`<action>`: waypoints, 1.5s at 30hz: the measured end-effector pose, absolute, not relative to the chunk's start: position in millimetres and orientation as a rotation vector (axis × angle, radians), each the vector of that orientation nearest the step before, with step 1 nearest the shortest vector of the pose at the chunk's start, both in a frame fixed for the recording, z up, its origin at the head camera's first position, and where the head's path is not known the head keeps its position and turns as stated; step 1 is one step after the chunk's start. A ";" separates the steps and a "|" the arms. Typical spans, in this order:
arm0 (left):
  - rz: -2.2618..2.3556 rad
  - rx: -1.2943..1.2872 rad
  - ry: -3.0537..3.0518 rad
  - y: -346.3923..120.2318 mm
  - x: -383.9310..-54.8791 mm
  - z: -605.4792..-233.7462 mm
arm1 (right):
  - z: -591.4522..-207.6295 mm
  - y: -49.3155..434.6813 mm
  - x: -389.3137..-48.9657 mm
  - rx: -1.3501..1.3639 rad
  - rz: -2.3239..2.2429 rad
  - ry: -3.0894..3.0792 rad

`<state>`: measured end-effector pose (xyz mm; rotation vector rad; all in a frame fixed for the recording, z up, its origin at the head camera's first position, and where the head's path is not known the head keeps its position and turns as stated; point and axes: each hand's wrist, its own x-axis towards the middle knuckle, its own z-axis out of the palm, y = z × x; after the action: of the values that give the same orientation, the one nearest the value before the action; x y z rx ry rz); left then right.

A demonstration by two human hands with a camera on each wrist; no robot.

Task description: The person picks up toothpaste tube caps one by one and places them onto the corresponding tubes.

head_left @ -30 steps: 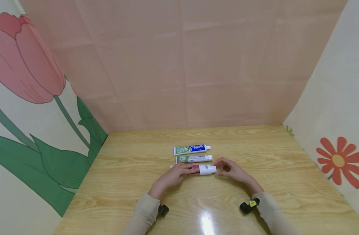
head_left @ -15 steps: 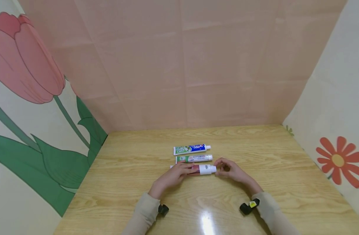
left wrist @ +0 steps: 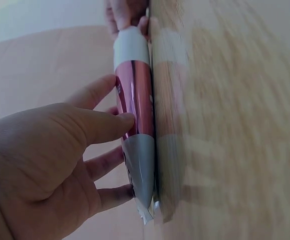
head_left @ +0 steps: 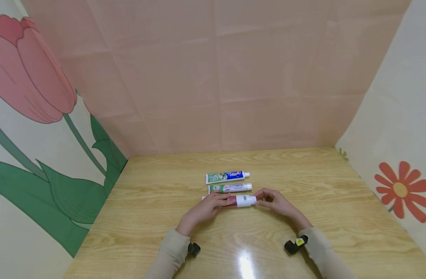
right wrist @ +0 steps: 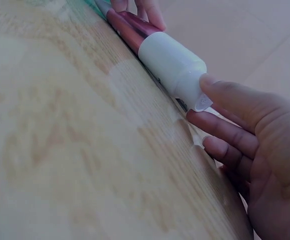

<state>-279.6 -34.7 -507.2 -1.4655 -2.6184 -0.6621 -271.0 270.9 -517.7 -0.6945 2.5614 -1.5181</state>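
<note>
A dark red and white toothpaste tube [head_left: 241, 200] lies on the table, nearest of three tubes in a column, its white cap pointing right. My left hand [head_left: 209, 207] holds its body, the thumb [left wrist: 117, 125] on one side and the fingers on the other, hiding much of the left half in the head view. At the cap [right wrist: 189, 87], my right hand [head_left: 275, 202] has its thumb [right wrist: 219, 87] and forefinger pinching the end. Just behind lies a green and white toothpaste tube [head_left: 234, 188]. Farthest back is a blue and green toothpaste tube [head_left: 227, 177].
The wood-grain table [head_left: 157, 186] ends at a pinkish cloth backdrop [head_left: 216, 97]. Side panels stand left and right, one with a painted tulip [head_left: 35, 73], the other with a red flower [head_left: 401, 190]. Black wrist cameras [head_left: 296, 245] sit at both sleeves.
Fingers of my right hand have shifted very slightly at the cap. My left hand and the three tubes stay practically where they were.
</note>
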 end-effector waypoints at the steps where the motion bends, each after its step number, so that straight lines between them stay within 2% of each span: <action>1: -0.651 -1.464 -2.613 -34.9 -279.4 -507.2 | -517.1 270.6 -270.7 -0.686 -1.512 2.569; 15: -0.654 -1.459 -2.602 -34.3 -278.9 -508.0 | -513.2 269.0 -268.3 -0.628 -1.468 2.602; 27: -0.659 -1.446 -2.642 -34.1 -279.3 -509.4 | -520.3 272.3 -271.6 -0.783 -1.482 2.590; 45: -0.638 -1.416 -2.671 -34.0 -278.4 -508.1 | -519.3 273.8 -273.7 -0.764 -1.539 2.463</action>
<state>-278.4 -34.0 -508.1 -1.4160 -2.6713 -0.6385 -273.7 273.8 -519.3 -0.7636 2.4627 -1.5388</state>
